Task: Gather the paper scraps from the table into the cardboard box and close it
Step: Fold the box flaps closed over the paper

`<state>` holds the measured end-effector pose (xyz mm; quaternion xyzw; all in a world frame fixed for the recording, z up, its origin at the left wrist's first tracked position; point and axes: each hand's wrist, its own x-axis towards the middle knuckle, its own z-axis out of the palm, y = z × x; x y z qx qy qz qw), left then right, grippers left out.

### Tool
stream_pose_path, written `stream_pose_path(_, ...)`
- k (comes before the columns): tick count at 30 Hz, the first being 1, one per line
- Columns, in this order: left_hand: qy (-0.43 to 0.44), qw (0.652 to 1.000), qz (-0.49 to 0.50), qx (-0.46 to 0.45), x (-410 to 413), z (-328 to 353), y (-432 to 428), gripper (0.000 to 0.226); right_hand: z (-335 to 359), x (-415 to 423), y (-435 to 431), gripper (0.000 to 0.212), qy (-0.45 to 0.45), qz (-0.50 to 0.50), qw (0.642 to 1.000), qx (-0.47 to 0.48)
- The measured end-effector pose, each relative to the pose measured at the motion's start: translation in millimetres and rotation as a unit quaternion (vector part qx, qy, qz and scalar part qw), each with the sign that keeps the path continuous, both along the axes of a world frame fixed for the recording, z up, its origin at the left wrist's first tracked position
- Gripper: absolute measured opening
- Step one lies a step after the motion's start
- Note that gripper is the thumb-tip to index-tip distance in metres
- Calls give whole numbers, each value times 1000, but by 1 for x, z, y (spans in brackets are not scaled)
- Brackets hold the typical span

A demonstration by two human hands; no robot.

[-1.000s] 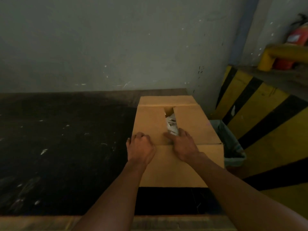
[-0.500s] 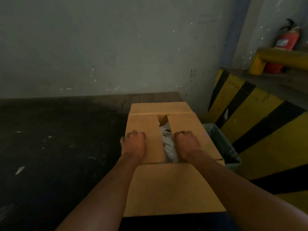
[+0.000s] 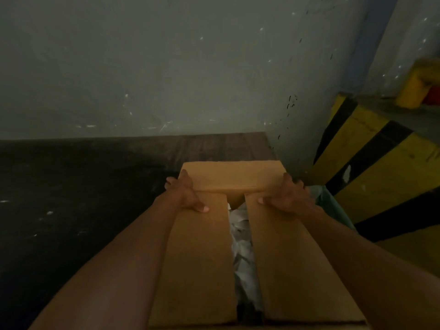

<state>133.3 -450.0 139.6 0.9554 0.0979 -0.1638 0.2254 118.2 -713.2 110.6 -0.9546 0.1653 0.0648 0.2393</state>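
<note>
Now both hands have left mid-flaps for far corners of cardboard box: left hand grips far-left corner, right hand far-right, thumbs on flaps. Paper scraps inside box, showing through gap. Closing unfinished.

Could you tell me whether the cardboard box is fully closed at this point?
Not fully: on the cardboard box, two long flaps lie down, yet a gap between them exposes paper scraps.
</note>
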Motion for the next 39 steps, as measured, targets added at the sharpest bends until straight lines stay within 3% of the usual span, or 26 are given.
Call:
stream_pose_path(3,32,999,-15,-25,12,-4,6,150,-5,20,-7,156,13,21,999,41)
stream_pose_path(5,19,999,-16,-33,14,-7,5,152,-4,24,-6,164,7,18,999,42)
stream_pose_path(9,-62,995,13,-74,3,-12,2,161,0,13,0,155,-42,-12,998,42)
stream_pose_path(13,-165,978,68,-111,-13,-19,4,167,-3,2,4,158,-132,-46,986,86)
stream_pose_path(18,-230,957,94,-152,-30,-24,4,155,-8,-17,4,154,-260,-62,950,164)
stream_pose_path(21,-245,942,110,-200,-32,-22,12,131,-7,-28,-4,128,-283,-42,928,239)
stream_pose_path(25,-276,923,75,-259,-47,-20,30,51,2,-43,-13,49,-328,-73,895,293)
stream_pose_path(26,-286,924,62,-246,-54,-20,34,37,5,-47,-14,34,-337,-82,894,283)
stream_pose_path(28,-292,934,29,-206,-65,-22,45,33,7,-58,-19,24,-332,-107,901,257)
stream_pose_path(31,-273,951,-38,-143,-79,-29,64,46,-2,-78,-31,40,-294,-63,935,190)
stream_pose_path(35,-255,961,-102,-28,-97,-34,75,56,-23,-101,-43,57,-237,72,969,6)
stream_pose_path(39,-253,956,-145,28,-118,-29,63,37,-21,-117,-36,54,-175,112,972,-108)
